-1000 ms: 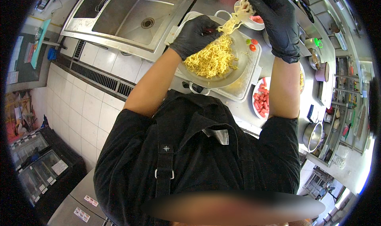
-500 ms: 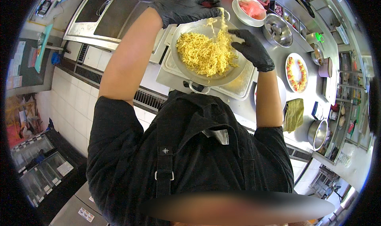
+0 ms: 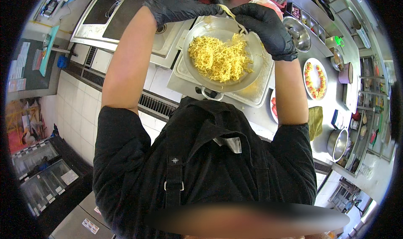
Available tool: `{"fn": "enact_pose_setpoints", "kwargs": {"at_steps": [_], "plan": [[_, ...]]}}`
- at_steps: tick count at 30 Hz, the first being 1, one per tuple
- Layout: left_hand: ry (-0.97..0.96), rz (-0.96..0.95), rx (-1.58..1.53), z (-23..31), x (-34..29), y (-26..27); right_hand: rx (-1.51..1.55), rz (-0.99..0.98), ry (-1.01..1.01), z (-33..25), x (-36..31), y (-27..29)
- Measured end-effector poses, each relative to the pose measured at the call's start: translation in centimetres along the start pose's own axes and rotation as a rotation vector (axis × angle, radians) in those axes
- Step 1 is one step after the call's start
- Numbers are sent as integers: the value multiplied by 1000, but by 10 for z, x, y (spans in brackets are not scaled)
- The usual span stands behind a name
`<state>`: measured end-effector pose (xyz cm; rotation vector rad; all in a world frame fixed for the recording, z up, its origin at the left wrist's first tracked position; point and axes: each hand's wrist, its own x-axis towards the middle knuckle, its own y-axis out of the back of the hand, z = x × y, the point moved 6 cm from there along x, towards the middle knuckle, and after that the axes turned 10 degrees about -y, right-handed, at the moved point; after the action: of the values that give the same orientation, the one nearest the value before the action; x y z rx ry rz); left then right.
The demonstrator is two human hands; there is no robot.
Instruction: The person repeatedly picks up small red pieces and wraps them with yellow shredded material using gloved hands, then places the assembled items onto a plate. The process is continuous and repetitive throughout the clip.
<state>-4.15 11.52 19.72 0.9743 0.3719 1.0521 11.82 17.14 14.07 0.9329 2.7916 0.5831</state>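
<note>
A wide metal pan (image 3: 197, 77) holds a heap of yellow noodles (image 3: 220, 58). Above its far rim my left hand (image 3: 184, 6), in a black glove, pinches a short bundle of pale yellow noodle strands (image 3: 228, 11). The strands slant down toward my right hand (image 3: 266, 31), also black-gloved, which is closed at the pan's far right. A small greyish piece shows under its fingertips, too small to name. One loop handle (image 3: 212, 94) of the pan points toward me.
Under the pan lies a pale tray (image 3: 252, 97). To the right are a steel bowl (image 3: 297, 34), an oval plate with a ring of red and yellow food (image 3: 315, 79), a green cloth (image 3: 315, 123) and another steel bowl (image 3: 337, 144). A stove (image 3: 126, 22) stands at the left.
The long strands hanging to the pan are now a short bundle between my hands. My left hand has shifted left and up; my right hand has risen and come closer to the strands.
</note>
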Motion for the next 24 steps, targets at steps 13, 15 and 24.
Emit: {"fn": "enact_pose_setpoints", "kwargs": {"at_steps": [13,15,24], "plan": [[183,153,-184,-61,-43,-67,-75,-126,42,29,9,-39],[265,121,-369,-75,-52,-95,106,-195,-172,43,10,-42],[291,552,-1111,-100,-85,-166,133,10,-343,52,17,-21]]}}
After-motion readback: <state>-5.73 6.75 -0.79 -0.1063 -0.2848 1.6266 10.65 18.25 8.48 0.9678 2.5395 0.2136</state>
